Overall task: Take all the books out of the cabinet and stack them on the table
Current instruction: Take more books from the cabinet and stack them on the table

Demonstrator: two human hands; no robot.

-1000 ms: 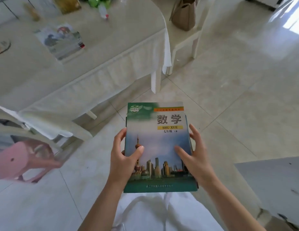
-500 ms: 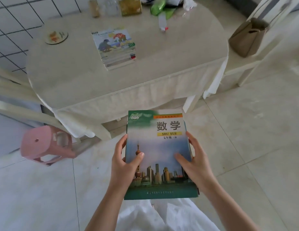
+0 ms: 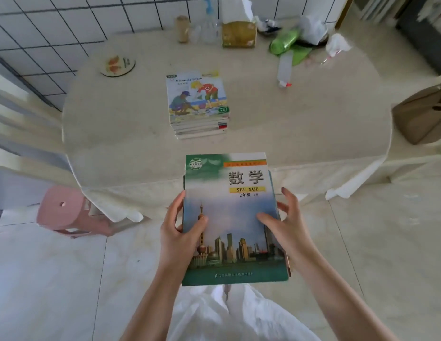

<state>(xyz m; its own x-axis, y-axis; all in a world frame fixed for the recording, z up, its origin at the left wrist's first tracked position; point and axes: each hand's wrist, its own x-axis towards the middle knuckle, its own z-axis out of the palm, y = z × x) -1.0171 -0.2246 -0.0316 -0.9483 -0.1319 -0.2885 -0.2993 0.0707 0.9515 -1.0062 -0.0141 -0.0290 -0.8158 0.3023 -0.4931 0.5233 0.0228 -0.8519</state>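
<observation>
A stack of books (image 3: 199, 112) already sits mid-table (image 3: 116, 134), while the left hand (image 3: 176, 232) and right hand (image 3: 287, 226) grip more books (image 3: 233, 217) at six o'clock, yet unstacked; the cabinet is unseen.

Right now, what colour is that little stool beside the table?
Pink; the stool shows in the head view, lower left.

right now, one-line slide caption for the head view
Both hands, left hand and right hand, hold a maths textbook before a table bearing a book stack.
</observation>
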